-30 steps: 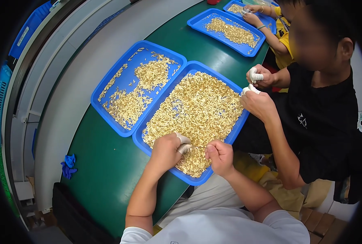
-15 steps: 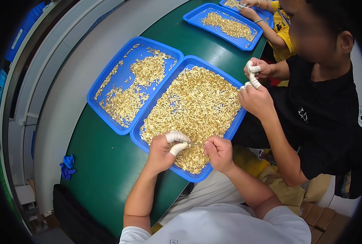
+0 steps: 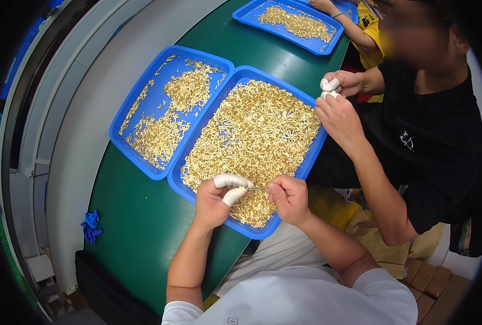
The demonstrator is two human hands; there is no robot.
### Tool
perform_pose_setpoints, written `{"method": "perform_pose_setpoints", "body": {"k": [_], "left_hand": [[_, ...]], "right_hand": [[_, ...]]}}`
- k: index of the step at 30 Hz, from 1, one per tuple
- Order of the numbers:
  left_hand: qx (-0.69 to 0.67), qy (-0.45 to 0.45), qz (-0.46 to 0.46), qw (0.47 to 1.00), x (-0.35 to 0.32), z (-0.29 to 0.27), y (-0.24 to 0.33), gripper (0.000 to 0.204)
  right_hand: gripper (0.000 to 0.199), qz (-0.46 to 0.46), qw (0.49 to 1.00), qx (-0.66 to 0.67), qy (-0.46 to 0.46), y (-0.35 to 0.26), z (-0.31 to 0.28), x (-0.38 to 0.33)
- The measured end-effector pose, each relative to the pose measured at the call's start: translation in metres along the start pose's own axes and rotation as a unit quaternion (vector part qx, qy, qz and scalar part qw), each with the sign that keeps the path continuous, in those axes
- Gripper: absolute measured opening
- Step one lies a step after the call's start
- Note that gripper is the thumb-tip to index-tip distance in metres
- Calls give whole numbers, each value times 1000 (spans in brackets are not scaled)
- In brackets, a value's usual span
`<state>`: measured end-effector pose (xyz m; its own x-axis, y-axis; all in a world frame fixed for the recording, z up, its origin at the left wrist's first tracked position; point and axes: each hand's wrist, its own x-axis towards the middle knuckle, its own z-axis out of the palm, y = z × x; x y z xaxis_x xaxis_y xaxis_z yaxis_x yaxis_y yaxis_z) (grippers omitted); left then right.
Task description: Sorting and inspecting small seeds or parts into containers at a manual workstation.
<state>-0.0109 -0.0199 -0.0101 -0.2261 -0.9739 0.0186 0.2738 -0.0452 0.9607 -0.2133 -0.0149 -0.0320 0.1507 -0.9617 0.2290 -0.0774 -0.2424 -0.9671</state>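
My left hand (image 3: 211,205), with white wraps on thumb and index finger, pinches a small gold-coloured metal piece (image 3: 243,188). A thin metal rod (image 3: 259,188) runs from that piece to my right hand (image 3: 290,200), which grips its other end between bare thumb and curled fingers. Whether the rod's tip is inside the piece or only touching it, I cannot tell. Both hands are above the near end of a blue tray (image 3: 312,162) spread with a thick layer of small gold-coloured metal pieces (image 3: 254,127).
Left of this tray, against it, stands another blue tray (image 3: 123,153) with looser heaps of pieces. A third tray (image 3: 246,20) lies farther back on the green table (image 3: 138,216). Crumpled blue gloves (image 3: 91,227) lie at the left edge. A co-worker's hands (image 3: 338,108) are close on the right.
The view has shifted slightly, so trays and table sit a little differently in it. My hands keep the same hold on piece and rod. The co-worker's wrapped fingers have drawn closer together.
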Motion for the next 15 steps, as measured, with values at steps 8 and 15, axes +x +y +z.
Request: {"method": "perform_pose_setpoints", "body": {"k": [8, 15], "left_hand": [[-12, 39, 5, 999, -2, 5, -5, 8], [-43, 66, -13, 997, -3, 10, -10, 8]], "right_hand": [[25, -6, 1000, -6, 3, -1, 0, 0], [24, 14, 1000, 7, 19, -3, 2, 1]]}}
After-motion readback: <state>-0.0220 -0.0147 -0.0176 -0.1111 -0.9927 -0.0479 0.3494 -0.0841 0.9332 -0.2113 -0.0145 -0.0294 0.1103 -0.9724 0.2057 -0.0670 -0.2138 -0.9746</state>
